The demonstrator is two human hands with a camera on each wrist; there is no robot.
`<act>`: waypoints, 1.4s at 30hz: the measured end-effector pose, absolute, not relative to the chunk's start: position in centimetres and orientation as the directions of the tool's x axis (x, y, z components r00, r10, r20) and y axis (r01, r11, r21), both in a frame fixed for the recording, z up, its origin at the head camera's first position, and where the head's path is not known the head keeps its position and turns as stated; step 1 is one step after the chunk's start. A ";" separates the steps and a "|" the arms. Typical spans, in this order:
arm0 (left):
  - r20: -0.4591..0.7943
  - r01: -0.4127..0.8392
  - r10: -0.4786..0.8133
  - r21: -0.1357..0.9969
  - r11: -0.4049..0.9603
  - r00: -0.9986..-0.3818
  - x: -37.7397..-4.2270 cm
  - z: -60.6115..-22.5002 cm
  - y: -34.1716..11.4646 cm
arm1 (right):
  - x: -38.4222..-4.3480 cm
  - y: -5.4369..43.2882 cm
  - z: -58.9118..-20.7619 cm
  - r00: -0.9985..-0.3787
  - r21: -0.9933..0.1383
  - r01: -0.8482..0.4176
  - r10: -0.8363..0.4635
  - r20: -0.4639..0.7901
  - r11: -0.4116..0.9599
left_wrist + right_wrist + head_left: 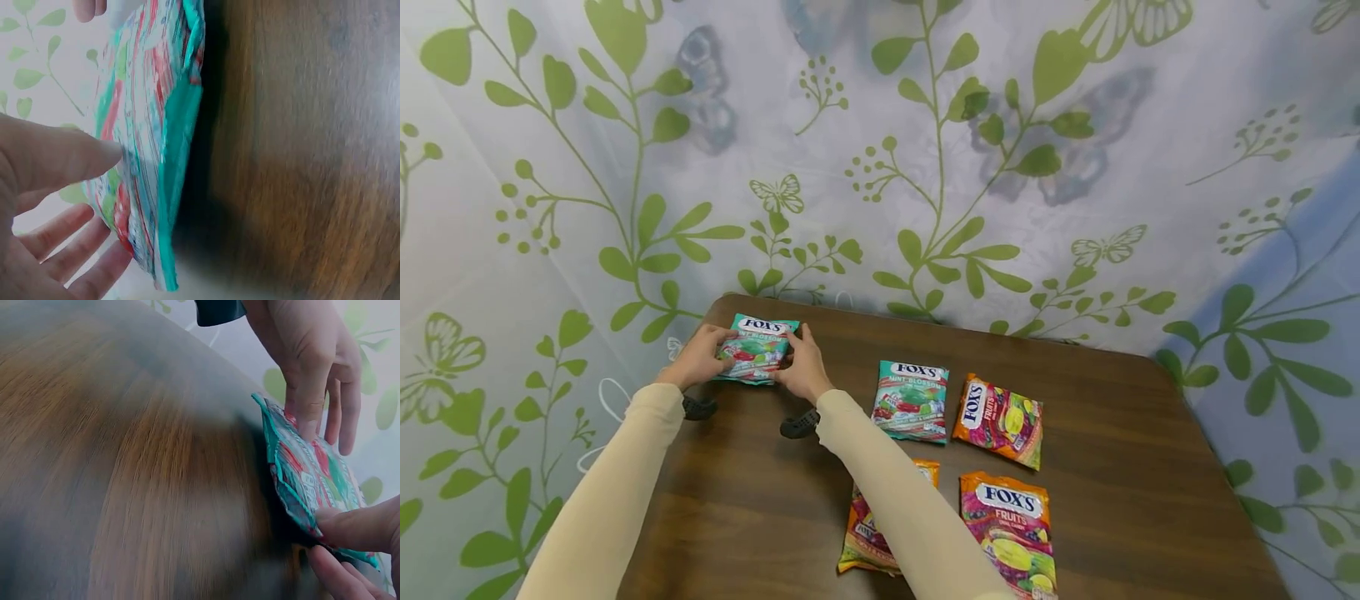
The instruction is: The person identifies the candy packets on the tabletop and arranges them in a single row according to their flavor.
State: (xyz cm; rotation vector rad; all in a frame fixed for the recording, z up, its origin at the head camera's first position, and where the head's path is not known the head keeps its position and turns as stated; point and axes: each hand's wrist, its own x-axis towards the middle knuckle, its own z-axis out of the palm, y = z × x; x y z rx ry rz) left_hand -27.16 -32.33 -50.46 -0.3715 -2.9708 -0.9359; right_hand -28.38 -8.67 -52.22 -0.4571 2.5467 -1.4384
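A teal FOX'S Mint Blossom candy bag point(756, 348) lies at the table's far left corner, between both hands. My left hand point(698, 358) grips its left side, with the thumb on the printed face. On the opposite side, my right hand point(806, 367) holds the bag's right edge. In the left wrist view, the left thumb point(94, 156) presses on the candy bag point(147, 119) while the other fingers spread along its side. Seen from the right wrist, the right thumb point(353, 528) lies on top of the bag point(294, 462), and the fingers are below its edge.
A second Mint Blossom bag point(911, 402) lies mid-table. To its right is an orange and purple FOX'S Fruits bag point(1000, 421). Nearer are another Fruits bag point(1009, 533) and one partly under the right sleeve point(865, 533). A leaf-print curtain point(850, 167) hangs behind the brown table point(1120, 467).
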 end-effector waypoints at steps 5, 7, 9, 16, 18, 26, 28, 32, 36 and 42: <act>0.133 0.266 0.232 0.561 0.784 -0.964 -26.5 -49.9 -31.6 | -28.1 -7.7 -52.3 -0.936 -0.857 -0.174 -0.353 -0.009 0.485; 0.137 0.266 0.230 0.580 0.770 -0.964 -26.2 -49.5 -31.1 | -27.9 -7.2 -52.3 -0.935 -0.856 -0.179 -0.354 -0.004 0.484; 0.134 0.257 0.221 0.604 0.755 -0.966 -25.9 -49.1 -30.5 | -27.7 -6.8 -52.2 -0.935 -0.857 -0.197 -0.354 0.018 0.476; 0.134 0.257 0.226 0.660 0.706 -0.965 -25.1 -47.7 -28.3 | -26.1 -5.3 -51.2 -0.917 -0.871 -0.257 -0.391 0.082 0.420; 0.115 0.248 0.235 0.691 0.679 -0.965 -24.8 -47.3 -27.7 | -25.4 -5.0 -50.7 -0.906 -0.874 -0.271 -0.415 0.089 0.403; 0.103 0.265 0.298 0.772 0.577 -0.949 -23.3 -45.9 -25.1 | -22.9 -3.4 -48.8 -0.866 -0.851 -0.331 -0.490 0.102 0.408; 0.115 0.281 0.313 0.778 0.561 -0.943 -23.1 -45.5 -24.8 | -22.3 -2.8 -48.4 -0.857 -0.847 -0.339 -0.506 0.099 0.410; 0.128 0.311 0.358 0.794 0.522 -0.925 -22.6 -45.1 -24.1 | -21.0 -1.3 -47.9 -0.846 -0.836 -0.351 -0.526 0.090 0.421; 0.135 0.321 0.374 0.805 0.499 -0.918 -22.1 -44.5 -23.3 | -20.0 0.2 -47.8 -0.850 -0.833 -0.345 -0.521 0.082 0.432; 0.157 0.351 0.400 0.805 0.478 -0.903 -20.7 -43.5 -22.1 | -18.8 2.2 -47.5 -0.838 -0.827 -0.370 -0.536 0.102 0.422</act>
